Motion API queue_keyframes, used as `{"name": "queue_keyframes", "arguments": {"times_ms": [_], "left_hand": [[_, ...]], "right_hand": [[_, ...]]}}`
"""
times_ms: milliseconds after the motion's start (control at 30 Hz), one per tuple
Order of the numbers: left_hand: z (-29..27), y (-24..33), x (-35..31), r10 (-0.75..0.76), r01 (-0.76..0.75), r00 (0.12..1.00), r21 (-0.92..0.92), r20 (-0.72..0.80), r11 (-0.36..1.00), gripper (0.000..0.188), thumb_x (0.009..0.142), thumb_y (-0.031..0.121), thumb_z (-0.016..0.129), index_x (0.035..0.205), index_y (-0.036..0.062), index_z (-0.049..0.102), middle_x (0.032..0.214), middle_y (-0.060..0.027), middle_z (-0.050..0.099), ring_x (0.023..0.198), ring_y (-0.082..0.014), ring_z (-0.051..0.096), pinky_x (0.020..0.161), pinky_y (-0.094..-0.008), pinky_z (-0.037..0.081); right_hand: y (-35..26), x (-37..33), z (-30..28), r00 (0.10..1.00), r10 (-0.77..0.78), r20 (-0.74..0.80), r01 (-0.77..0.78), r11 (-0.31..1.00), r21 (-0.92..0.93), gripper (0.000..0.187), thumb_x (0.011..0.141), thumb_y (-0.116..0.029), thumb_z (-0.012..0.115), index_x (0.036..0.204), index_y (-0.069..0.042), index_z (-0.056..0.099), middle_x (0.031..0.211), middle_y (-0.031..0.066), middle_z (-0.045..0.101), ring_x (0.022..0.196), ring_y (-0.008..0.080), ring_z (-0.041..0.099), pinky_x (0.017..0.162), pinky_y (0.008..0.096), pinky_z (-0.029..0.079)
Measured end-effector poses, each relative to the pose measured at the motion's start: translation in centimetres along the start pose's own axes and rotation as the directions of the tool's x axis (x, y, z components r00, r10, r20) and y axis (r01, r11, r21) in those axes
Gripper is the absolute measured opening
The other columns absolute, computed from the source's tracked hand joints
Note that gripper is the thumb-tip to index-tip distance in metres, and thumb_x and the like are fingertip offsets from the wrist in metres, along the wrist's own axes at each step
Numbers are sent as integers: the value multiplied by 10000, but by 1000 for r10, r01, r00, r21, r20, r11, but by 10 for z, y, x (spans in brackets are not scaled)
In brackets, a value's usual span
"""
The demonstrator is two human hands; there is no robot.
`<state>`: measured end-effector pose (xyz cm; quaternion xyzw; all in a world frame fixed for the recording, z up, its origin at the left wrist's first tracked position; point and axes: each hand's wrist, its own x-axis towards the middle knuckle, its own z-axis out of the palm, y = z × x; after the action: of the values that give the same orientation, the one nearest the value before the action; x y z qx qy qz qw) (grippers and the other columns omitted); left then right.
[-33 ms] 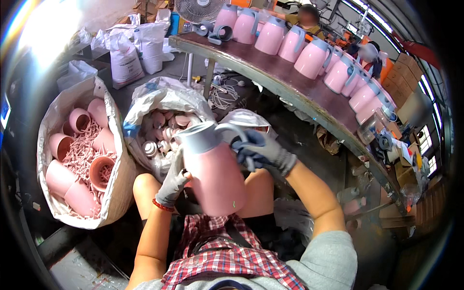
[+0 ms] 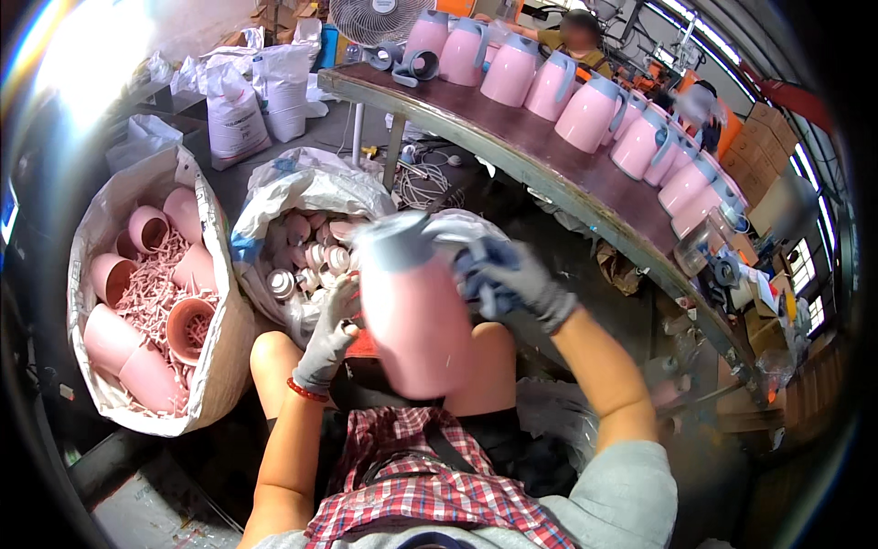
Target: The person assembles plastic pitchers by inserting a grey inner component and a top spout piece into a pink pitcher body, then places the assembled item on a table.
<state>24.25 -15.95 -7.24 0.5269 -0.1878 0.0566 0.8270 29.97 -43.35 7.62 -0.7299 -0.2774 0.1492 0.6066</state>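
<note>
A pink jug [image 2: 416, 320] with a grey-blue collar and handle is upright over my lap, slightly tilted and blurred by motion. My right hand [image 2: 530, 288], in a grey glove, is closed at the jug's handle with a bunched dark-blue cloth [image 2: 485, 273] in its fingers; the exact grip on the handle is smeared. Beside the jug's left side is my gloved left hand [image 2: 331, 334], thumb and fingers apart, bare fingertips showing. Whether it still touches the jug is hard to see.
Left of me stands a big woven sack [image 2: 229, 343] of pink cylindrical shells and shreds. Another white sack [image 2: 315, 190] holds pink and white round parts. A long table [image 2: 512, 119] carries several pink jugs [image 2: 508, 69]. Beyond it are a person [image 2: 576, 46] and a fan [image 2: 377, 18].
The jug has shifted slightly right, its collar turning toward the right. My left hand's fingers have come away from behind it into view. My right hand has moved a little right.
</note>
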Motion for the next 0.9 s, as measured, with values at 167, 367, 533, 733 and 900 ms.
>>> {"name": "queue_keyframes", "arguments": {"times_ms": [167,367,533,733,900], "left_hand": [[-29,-18,-6,-283,277,959,-253,12,927,679,775,445,680,1293,94,416,1238,-118,519,1067,-253,562,891,-399,474],[-32,-30,-2,-362,360,931,-249,39,899,384,852,294,615,1113,25,533,1145,-118,584,972,-217,607,876,-360,489],[-21,-39,3,-416,419,908,-182,56,890,378,848,228,634,1108,-37,565,1091,-106,616,959,-220,615,885,-351,487],[-27,-29,-4,-437,436,899,-65,-7,898,301,903,179,574,1109,-40,589,1049,-101,631,948,-180,613,865,-301,486],[-8,-34,-5,-511,512,859,-70,36,856,283,889,226,589,1033,-17,584,1063,-95,621,937,-188,617,836,-319,509]], "right_hand": [[-90,-2,-104,720,-254,-646,348,937,19,226,885,-237,607,1010,-51,584,731,83,632,416,101,499,333,199,342],[-93,22,-243,433,-577,-692,49,782,-621,261,837,-285,674,872,-40,592,646,53,625,408,122,522,374,240,388],[-32,29,-328,665,-279,-693,-6,926,-378,550,808,-306,704,1258,-86,475,887,26,555,730,108,523,608,247,442],[47,-30,-70,843,-392,-369,108,795,-597,562,819,-214,677,1298,-32,447,1112,116,621,1008,174,590,815,343,483],[203,-272,19,697,257,-670,-577,756,-310,367,819,-262,652,1097,-28,604,998,162,651,952,313,623,793,370,492]]}}
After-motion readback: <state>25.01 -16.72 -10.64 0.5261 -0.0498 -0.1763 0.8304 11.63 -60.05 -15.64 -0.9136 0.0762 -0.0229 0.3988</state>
